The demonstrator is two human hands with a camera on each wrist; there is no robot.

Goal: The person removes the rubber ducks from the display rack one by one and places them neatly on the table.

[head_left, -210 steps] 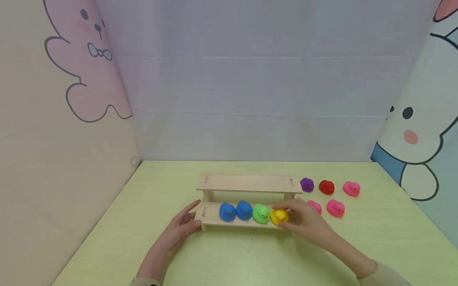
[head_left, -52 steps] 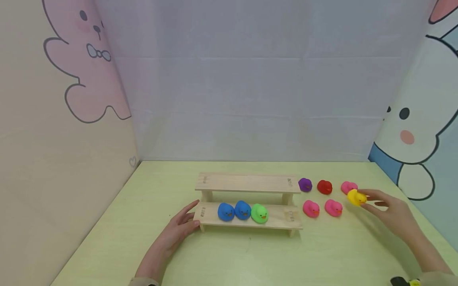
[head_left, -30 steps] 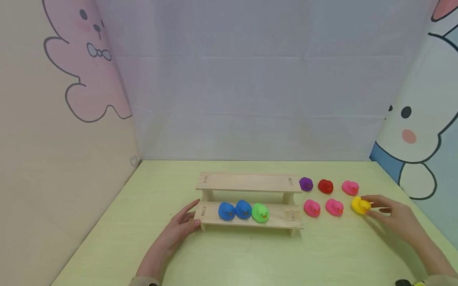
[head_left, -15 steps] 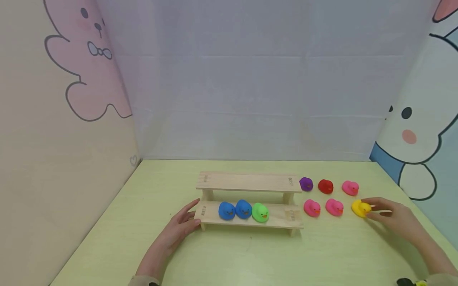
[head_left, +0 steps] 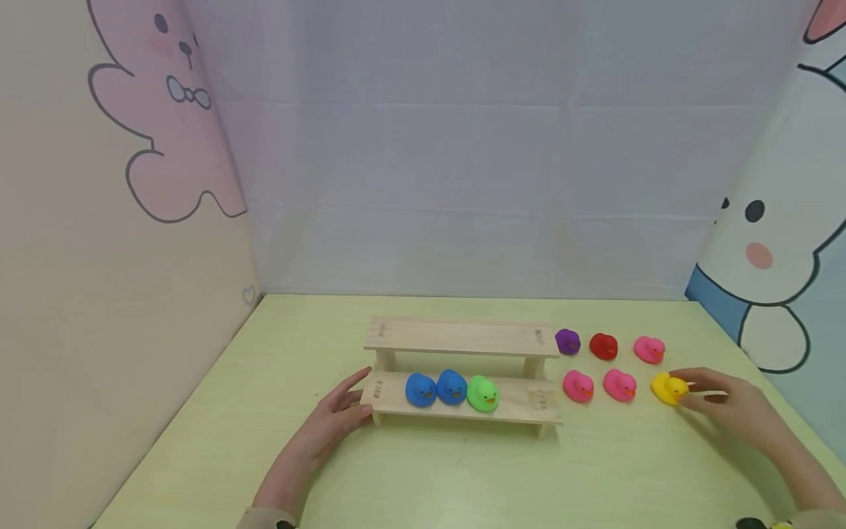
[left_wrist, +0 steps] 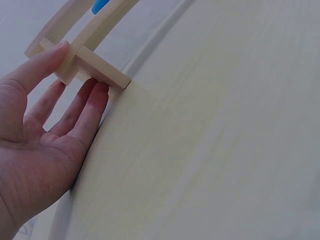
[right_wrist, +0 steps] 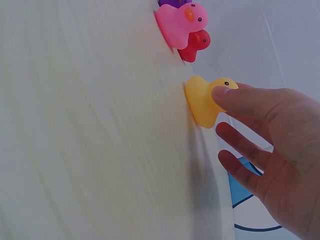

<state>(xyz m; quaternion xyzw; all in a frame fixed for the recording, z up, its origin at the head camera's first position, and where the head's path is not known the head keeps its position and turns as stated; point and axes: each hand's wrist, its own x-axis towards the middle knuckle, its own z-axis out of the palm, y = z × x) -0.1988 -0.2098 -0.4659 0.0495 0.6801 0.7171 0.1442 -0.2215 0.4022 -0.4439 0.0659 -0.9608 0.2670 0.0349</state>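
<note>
- I have a pale yellow-green desk [head_left: 463, 474] under both hands, spreading well beyond them.
- Past its far edge, farther off than either hand, I see a pale lavender cloth [head_left: 410, 154] with horizontal creases.
- Up and left of the left hand [head_left: 333, 419], a beige wall [head_left: 86, 330] carries a pink cartoon animal [head_left: 173, 165] with a bow tie [head_left: 189, 94], plus a small outlined heart [head_left: 248, 295].
- Beyond and above the right hand [head_left: 734, 404], I get a white cartoon figure [head_left: 789, 220] with a pink cheek [head_left: 759, 256].

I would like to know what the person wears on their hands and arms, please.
The left hand and right hand wear no gloves. The left sleeve and right sleeve are pale beige. A small dark item shows by the left one, a black and yellow item by the right, too cut off to identify.
</note>
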